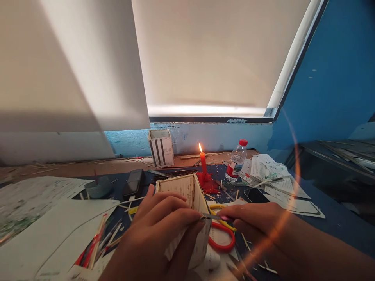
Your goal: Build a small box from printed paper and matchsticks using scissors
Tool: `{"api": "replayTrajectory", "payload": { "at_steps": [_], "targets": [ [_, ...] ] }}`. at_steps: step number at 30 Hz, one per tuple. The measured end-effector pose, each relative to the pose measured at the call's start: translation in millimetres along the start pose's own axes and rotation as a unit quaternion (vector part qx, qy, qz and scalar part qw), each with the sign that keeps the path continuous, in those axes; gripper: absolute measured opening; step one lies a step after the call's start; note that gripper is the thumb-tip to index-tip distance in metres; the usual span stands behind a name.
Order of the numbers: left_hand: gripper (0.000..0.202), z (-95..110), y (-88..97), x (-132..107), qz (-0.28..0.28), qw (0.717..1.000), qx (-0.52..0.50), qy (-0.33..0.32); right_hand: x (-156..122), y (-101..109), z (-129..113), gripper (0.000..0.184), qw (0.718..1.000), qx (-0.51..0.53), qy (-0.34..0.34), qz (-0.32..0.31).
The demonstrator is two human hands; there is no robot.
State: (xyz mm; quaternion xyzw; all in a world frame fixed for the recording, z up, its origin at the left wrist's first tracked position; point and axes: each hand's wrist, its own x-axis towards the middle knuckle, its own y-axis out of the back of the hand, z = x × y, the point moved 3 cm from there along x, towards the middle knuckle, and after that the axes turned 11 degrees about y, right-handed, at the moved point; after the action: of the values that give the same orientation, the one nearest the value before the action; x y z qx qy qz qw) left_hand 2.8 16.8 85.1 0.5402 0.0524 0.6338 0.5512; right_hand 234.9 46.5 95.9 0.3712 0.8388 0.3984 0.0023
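My left hand (159,230) grips the near corner of an open paper box (181,187) made of printed sheets, with its fingers curled over the rim. My right hand (254,222) pinches a thin dark blade-like tool (211,216) whose tip meets the box's corner by my left fingertips. Red-handled scissors (222,238) lie under the right hand, beside a yellow strip.
A lit red candle (203,162) stands in spilled wax behind the box. A plastic bottle with a red cap (236,160), a phone (255,195), printed papers (272,171), a second small paper box (161,147), a black case (133,182) and coloured sticks (93,244) lie around.
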Motion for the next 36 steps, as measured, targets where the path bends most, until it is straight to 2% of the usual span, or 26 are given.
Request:
{"api": "replayTrajectory", "payload": {
  "at_steps": [5, 9, 14, 20, 24, 26, 30, 36],
  "targets": [
    [0.018, -2.8, -2.6, -1.3, -0.001, 0.999, -0.016, 0.034, 5.5, 2.1, 3.7, 0.026, 0.998, -0.043, 0.033, -0.020],
    [0.017, -1.8, -1.6, 2.3, -0.003, 0.999, -0.020, 0.029, 10.5, 5.5, 11.2, 0.027, 0.991, -0.108, 0.057, -0.045],
    [0.015, 1.7, 1.3, 1.7, 0.001, 1.000, 0.000, -0.001, 17.6, 14.5, 20.8, 0.026, 0.981, -0.180, 0.067, -0.025],
    [0.012, -1.4, -1.1, 1.2, -0.015, 0.999, 0.030, 0.025, 13.8, 15.6, 8.0, 0.029, 0.995, -0.088, 0.048, 0.006],
    [0.012, -3.5, -2.2, -0.1, -0.017, 0.999, 0.032, 0.040, 16.0, 8.8, 1.6, 0.031, 0.996, -0.035, 0.006, -0.076],
    [0.013, -3.8, -1.8, -0.8, -0.005, 0.999, 0.025, 0.045, 19.6, 8.8, 2.9, 0.030, 0.994, -0.062, 0.013, -0.088],
    [0.012, -4.4, -2.3, -0.8, -0.007, 0.999, 0.021, 0.048, 24.2, 13.3, 3.8, 0.030, 0.985, -0.149, 0.057, -0.059],
    [0.012, -5.4, -2.7, 1.4, -0.015, 0.999, 0.020, 0.046, 20.6, 12.2, 12.1, 0.031, 0.990, -0.113, 0.073, -0.045]
  ]
}}
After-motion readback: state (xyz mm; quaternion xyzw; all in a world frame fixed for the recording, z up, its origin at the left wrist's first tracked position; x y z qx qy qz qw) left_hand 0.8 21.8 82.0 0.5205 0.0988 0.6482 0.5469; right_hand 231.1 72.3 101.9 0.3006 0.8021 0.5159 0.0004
